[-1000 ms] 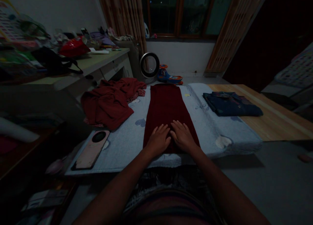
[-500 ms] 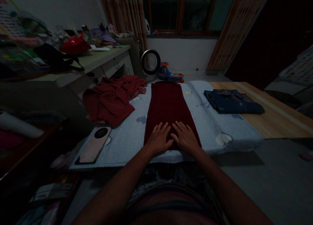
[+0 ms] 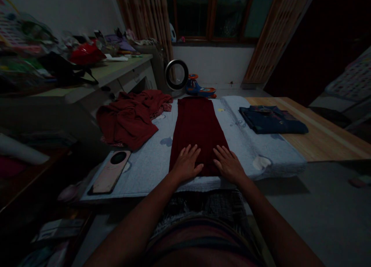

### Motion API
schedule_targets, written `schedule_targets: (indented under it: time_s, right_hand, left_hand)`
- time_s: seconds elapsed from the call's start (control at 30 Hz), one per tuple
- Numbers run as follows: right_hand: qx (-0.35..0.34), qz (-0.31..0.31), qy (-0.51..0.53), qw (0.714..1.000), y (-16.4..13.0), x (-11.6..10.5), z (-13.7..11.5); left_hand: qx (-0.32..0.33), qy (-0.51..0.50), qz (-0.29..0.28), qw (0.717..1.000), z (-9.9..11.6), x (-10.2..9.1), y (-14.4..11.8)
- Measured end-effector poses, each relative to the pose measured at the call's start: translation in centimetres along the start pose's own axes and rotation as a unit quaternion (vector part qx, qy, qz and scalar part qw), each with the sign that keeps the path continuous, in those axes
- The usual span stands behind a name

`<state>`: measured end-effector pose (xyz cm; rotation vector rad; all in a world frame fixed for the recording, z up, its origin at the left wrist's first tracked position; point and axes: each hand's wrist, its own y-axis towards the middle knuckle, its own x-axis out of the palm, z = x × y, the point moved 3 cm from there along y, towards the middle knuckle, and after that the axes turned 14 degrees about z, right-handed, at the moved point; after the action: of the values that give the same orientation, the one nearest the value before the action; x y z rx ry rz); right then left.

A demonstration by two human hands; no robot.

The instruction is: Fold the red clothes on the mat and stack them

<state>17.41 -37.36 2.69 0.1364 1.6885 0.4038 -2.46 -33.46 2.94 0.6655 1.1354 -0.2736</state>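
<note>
A dark red garment (image 3: 197, 131), folded into a long strip, lies flat on a pale blue patterned cloth (image 3: 147, 166). My left hand (image 3: 187, 163) rests palm down on the strip's near left part, fingers stretched out. On its near right edge lies my right hand (image 3: 228, 163), also flat with the fingers spread. Neither hand grips the fabric. To the left is a crumpled rust-red garment (image 3: 130, 118). A folded dark blue garment (image 3: 272, 120) sits at the right, partly on the cloth and partly on bare wood.
A phone (image 3: 110, 173) lies near the cloth's front left corner. At the left stands a cluttered desk (image 3: 116, 72) with a red bag (image 3: 87, 53) on it. Beyond the table are a round fan (image 3: 176, 75) and a blue-and-orange ride-on toy (image 3: 199, 88). The wooden tabletop (image 3: 321, 135) extends right.
My right hand has slid right across the dark red garment to its edge, widening the gap between my hands. My left hand stays nearly in place. The view has shifted slightly.
</note>
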Motion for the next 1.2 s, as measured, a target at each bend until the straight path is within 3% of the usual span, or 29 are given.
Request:
schedule_targets:
  time_s: [0.17,0.3,0.43,0.57,0.63,0.77,0.87,0.93,1.07,1.2]
  right_hand:
    - [0.026,0.024,0.055,0.998,-0.3,-0.5,1.1]
    - [0.000,0.071,0.097,0.993,0.0,-1.0,0.2]
    - [-0.034,0.028,0.093,0.995,0.1,-0.7,-1.8]
    - [-0.028,-0.021,0.087,0.996,0.2,-1.1,-2.1]
    - [-0.019,-0.027,0.100,0.994,1.0,-2.0,-1.8]
    - [-0.014,0.018,0.119,0.993,4.7,-3.1,-2.4]
    - [-0.041,0.056,0.104,0.992,7.4,-1.7,-3.6]
    - [-0.042,0.026,0.091,0.995,8.3,0.3,-4.0]
    - [-0.039,-0.039,0.071,0.996,8.1,3.1,-3.4]
    - [-0.031,-0.042,0.042,0.998,7.1,3.0,-1.8]
  left_hand:
    - [-0.015,-0.017,0.044,0.999,-0.4,-1.3,-0.6]
    - [-0.040,0.019,0.066,0.997,-1.6,-2.2,-1.7]
    - [-0.070,0.050,0.019,0.996,-3.4,-1.9,-3.2]
    - [-0.069,0.038,-0.012,0.997,-4.3,-2.3,-4.4]
    - [-0.080,0.031,-0.009,0.996,-4.4,-3.1,-3.9]
    - [-0.090,0.040,0.064,0.993,-3.6,-4.4,-0.2]
    - [-0.070,0.056,0.073,0.993,-3.1,-3.1,2.9]
    - [-0.071,0.068,0.042,0.994,-3.3,-1.3,3.9]
    - [-0.075,0.075,0.016,0.994,-4.1,1.3,3.6]
    - [-0.082,0.076,0.015,0.994,-4.3,1.3,2.9]
